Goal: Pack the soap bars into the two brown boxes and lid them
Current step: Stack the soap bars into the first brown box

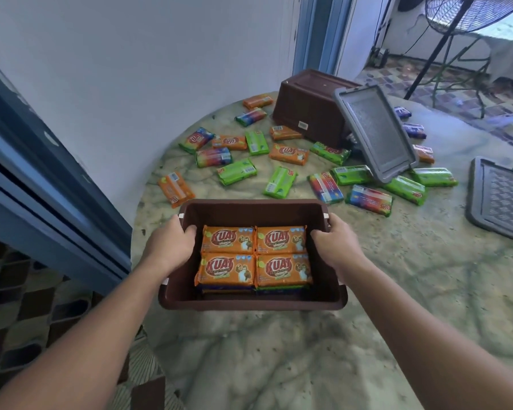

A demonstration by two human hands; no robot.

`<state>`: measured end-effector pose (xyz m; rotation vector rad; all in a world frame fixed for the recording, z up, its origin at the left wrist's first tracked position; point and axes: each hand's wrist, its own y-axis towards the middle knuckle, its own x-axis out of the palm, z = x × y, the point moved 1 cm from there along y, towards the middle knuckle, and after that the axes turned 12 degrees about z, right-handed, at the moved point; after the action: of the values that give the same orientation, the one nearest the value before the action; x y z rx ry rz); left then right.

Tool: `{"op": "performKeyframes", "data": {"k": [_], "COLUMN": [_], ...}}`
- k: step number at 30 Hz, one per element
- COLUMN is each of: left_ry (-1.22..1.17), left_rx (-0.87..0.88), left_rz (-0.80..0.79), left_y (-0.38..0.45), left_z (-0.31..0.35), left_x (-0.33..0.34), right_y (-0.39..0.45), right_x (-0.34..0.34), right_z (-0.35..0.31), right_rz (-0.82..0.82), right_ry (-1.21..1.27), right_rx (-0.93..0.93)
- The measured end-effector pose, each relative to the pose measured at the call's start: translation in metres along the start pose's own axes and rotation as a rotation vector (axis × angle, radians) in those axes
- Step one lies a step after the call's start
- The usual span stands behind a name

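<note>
A brown box (249, 301) sits in front of me on the marble table, with several orange soap bars (256, 255) packed flat on top of a lower layer. My left hand (171, 247) grips its left rim, fingers curled inside. My right hand (335, 244) grips the right rim the same way. Several loose soap bars (280, 182), green, orange and multicoloured, lie scattered beyond the box. The second brown box (308, 109) stands upside down at the back. One grey lid (375, 133) leans against it; another grey lid (501, 199) lies flat at the right.
The round marble table (279, 350) ends at a white wall on the left and a blue door frame (42, 184). A standing fan (456, 39) is on the tiled floor at the back right. A few purple bars (413, 130) lie behind the leaning lid.
</note>
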<state>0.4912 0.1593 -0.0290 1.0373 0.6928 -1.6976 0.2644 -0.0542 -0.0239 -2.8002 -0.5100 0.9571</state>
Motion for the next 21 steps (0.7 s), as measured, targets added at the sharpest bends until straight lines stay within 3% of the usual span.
{"op": "performKeyframes", "data": {"k": [12,21], "left_ry": [0.058,0.101], "left_rx": [0.063,0.089], "left_rz": [-0.019,0.067], "left_y": [0.091,0.091], "left_z": [-0.046,-0.046], "left_x": [-0.028,-0.025], "right_y": [-0.002,-0.003], "right_x": [0.079,0.087], "right_z": [-0.061,-0.066], "right_rz": [0.055,0.066], "right_ry": [-0.036,-0.091], "right_rx": [-0.019,-0.032]}}
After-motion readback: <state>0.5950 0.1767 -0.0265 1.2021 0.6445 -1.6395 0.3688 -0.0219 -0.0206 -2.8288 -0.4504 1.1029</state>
